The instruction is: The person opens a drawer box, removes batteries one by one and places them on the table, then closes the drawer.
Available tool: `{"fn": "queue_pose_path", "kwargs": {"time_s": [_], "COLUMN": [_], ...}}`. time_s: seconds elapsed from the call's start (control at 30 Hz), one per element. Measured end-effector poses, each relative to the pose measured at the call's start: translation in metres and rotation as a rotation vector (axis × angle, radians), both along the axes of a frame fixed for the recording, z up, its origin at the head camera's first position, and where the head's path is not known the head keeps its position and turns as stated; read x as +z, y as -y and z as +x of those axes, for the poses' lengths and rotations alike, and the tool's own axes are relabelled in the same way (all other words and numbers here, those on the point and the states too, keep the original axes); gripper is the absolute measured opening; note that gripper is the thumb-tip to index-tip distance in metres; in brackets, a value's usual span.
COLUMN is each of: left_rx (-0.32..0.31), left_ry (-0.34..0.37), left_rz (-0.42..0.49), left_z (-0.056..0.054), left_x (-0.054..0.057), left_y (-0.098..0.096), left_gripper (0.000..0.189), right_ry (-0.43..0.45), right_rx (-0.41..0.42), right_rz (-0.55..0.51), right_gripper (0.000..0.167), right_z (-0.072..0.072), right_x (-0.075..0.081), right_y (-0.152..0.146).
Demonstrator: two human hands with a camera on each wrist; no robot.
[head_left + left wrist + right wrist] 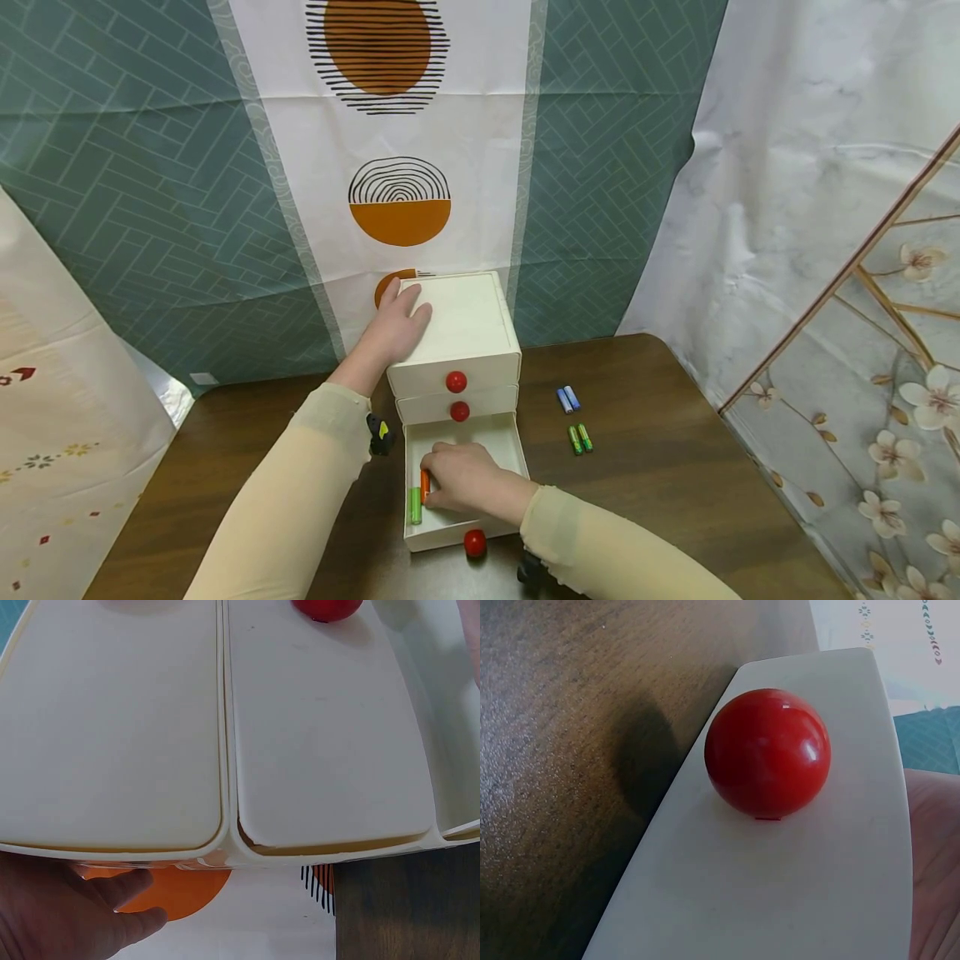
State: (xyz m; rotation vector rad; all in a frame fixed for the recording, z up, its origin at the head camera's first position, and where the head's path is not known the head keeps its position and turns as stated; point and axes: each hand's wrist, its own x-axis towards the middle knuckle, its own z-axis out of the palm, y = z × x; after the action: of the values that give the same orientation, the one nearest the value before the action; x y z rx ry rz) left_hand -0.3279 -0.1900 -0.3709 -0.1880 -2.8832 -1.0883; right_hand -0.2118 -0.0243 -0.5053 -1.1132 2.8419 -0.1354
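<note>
A white three-drawer cabinet (457,317) stands on the table with its bottom drawer (498,433) pulled out. My left hand (397,329) rests on the cabinet's top left edge, fingers spread; the left wrist view catches those fingers (124,889) beside the cabinet's side. Reaching down into the drawer, my right hand (465,479) pinches an orange battery (425,486) between thumb and fingers at the left side. A green battery (416,505) lies just left of it in the drawer. In the right wrist view the drawer's red knob (768,753) covers much of the front, and most of the hand is hidden.
Right of the cabinet, two blue-and-white batteries (567,399) and two green batteries (581,438) lie on the brown table (637,492). Red knobs (456,382) stick out from the two upper drawers, which are pushed in. A patterned cloth (480,150) hangs behind.
</note>
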Motion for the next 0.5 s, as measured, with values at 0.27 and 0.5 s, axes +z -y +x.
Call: {"fn": "queue_pose_path", "kwargs": {"time_s": [0.27,0.5], "left_rx": [-0.005,-0.005], "left_ry": [0.0,-0.002], "left_rz": [0.0,0.0], "left_z": [0.0007,0.0003], "left_x": [-0.0001,0.0007], "left_y": [-0.0004,0.0004], "left_gripper": [0.068,0.067], "right_ry": [-0.015,-0.027], "right_rx": [0.013,0.026], "right_rz": [0.013,0.008], "right_gripper": [0.026,0.026], "right_z": [0.0,0.0002], "right_x": [-0.0002,0.0029], "right_y": [-0.0005,-0.0031]}}
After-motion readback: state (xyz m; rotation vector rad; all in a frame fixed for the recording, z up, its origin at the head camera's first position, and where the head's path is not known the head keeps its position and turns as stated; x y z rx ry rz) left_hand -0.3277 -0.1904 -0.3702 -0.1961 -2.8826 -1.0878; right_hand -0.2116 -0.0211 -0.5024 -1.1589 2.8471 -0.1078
